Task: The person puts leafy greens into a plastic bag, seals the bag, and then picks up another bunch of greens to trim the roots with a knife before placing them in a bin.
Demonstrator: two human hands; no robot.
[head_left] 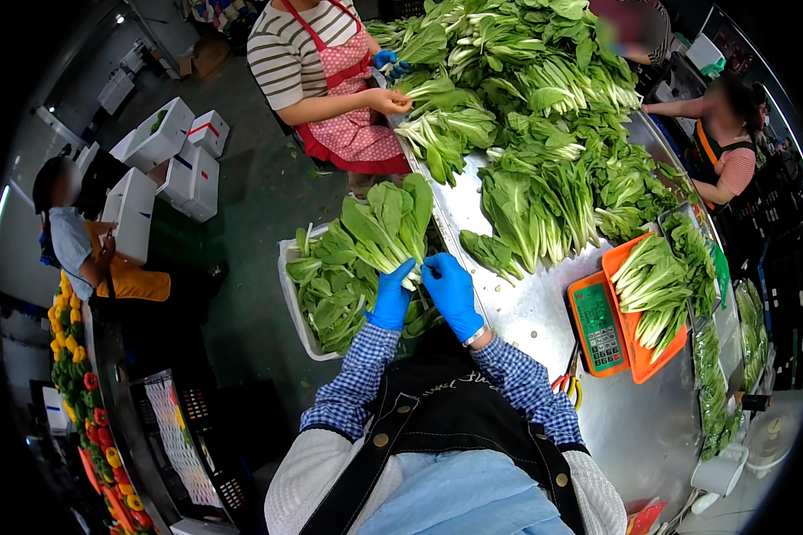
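Note:
In a blue glove, my left hand point(392, 298) is closed round the pale stem end of a bunch of bok choy point(385, 227), whose green leaves fan out away from me. My right hand point(451, 293), also gloved in blue, pinches at the stem ends right beside it; its fingertips are partly hidden. Below the bunch stands a white tub point(292, 294) filled with loose bok choy leaves point(326, 285). Right of my hands, more bok choy point(533, 209) lies in a large heap on the metal table point(517, 308).
An orange scale point(600, 323) carries bok choy in its orange tray point(638, 364). Scissors point(571, 379) lie near my right forearm. Across the table's left corner, a person in a pink apron point(352, 116) handles greens. Other people work right and left. White boxes point(192, 174) stand on the floor.

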